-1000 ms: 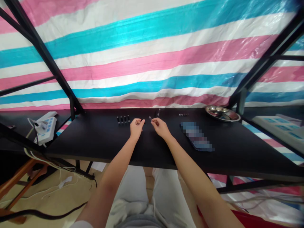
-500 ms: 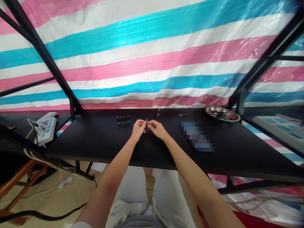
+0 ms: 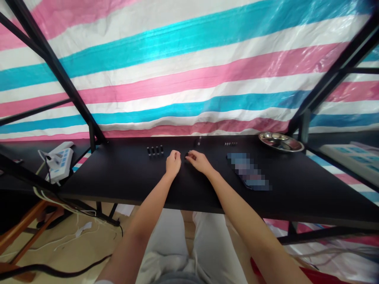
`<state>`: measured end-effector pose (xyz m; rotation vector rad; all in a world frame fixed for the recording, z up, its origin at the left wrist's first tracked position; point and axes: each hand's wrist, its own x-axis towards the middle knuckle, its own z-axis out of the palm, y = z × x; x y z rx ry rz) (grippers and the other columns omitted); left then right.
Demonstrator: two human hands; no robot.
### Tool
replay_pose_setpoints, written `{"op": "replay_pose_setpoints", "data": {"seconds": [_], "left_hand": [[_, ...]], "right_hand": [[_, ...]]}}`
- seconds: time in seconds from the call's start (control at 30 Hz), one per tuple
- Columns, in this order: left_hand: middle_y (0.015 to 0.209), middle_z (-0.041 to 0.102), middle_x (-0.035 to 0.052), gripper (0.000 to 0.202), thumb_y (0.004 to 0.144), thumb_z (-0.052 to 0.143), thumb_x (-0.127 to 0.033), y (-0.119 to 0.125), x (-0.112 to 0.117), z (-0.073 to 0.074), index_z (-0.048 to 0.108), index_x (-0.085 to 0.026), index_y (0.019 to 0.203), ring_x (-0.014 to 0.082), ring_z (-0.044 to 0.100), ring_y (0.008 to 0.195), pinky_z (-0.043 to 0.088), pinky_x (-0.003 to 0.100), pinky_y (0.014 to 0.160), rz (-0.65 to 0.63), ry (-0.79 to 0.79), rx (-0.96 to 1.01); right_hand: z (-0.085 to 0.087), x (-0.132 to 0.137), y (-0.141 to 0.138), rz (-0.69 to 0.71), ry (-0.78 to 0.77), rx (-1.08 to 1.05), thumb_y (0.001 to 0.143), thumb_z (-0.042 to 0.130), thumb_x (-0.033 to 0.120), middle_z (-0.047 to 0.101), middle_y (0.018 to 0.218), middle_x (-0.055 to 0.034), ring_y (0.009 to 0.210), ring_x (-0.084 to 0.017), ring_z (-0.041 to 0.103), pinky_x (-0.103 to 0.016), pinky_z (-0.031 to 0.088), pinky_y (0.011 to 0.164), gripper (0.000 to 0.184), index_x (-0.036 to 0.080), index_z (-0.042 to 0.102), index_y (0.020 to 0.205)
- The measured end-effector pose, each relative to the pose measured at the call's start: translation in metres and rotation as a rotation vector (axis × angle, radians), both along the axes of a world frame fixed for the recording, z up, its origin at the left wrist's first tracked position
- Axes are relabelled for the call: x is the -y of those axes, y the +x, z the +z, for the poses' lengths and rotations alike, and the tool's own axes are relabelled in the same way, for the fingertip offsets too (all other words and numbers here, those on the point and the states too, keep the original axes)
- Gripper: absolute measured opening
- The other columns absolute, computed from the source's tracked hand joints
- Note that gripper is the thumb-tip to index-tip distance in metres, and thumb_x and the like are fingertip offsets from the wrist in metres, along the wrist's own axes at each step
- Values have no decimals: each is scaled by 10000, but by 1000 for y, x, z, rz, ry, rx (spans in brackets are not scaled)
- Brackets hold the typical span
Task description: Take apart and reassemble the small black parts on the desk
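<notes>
Just left of the table's middle is my left hand (image 3: pixel 173 163), its fingers curled closed; what they hold, if anything, is hidden. My right hand (image 3: pixel 197 159) pinches a small black piece (image 3: pixel 186 155) between thumb and fingertips, a short gap away from the left hand. Left of the hands, several small black cylinders (image 3: pixel 153 151) with silvery ends are lined up. Beyond the right hand, close to the table's back edge, is a small clear-and-silver tube (image 3: pixel 199 140). A row of tiny silvery pieces (image 3: pixel 231 144) lies farther right.
A pixelated bluish flat object (image 3: pixel 248 171) lies right of my right forearm. Behind it is a round steel plate (image 3: pixel 262 136) at the back right of the black table (image 3: pixel 112 173). White power strips (image 3: pixel 63 161) with cables occupy the left side. Black metal posts (image 3: pixel 96 134) and striped sheeting stand around.
My hands were together at a small dark piece with a silvery tip. Now they are apart, the right hand keeping a black piece. The view has shifted slightly.
</notes>
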<state>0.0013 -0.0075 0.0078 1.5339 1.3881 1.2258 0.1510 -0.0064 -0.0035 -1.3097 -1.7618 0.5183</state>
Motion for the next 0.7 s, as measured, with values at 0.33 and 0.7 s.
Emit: {"op": "replay_pose_setpoints", "data": {"seconds": [0.33, 0.7], "left_hand": [[579, 519, -17, 176, 859, 392, -298, -1, 6, 3, 532, -235, 773, 144, 503, 564, 334, 235, 610, 1, 145, -277], [594, 534, -6, 183, 860, 395, -299, 0, 3, -1, 553, -237, 790, 151, 506, 577, 349, 239, 619, -27, 167, -288]], "right_hand": [[2, -50, 24, -491, -101, 98, 768, 535, 312, 655, 775, -69, 735, -199, 590, -296, 418, 663, 158, 183, 614, 812], [-5, -66, 19, -533, -184, 198, 783, 531, 330, 668, 831, -80, 789, -214, 609, -308, 435, 670, 176, 208, 632, 856]]}}
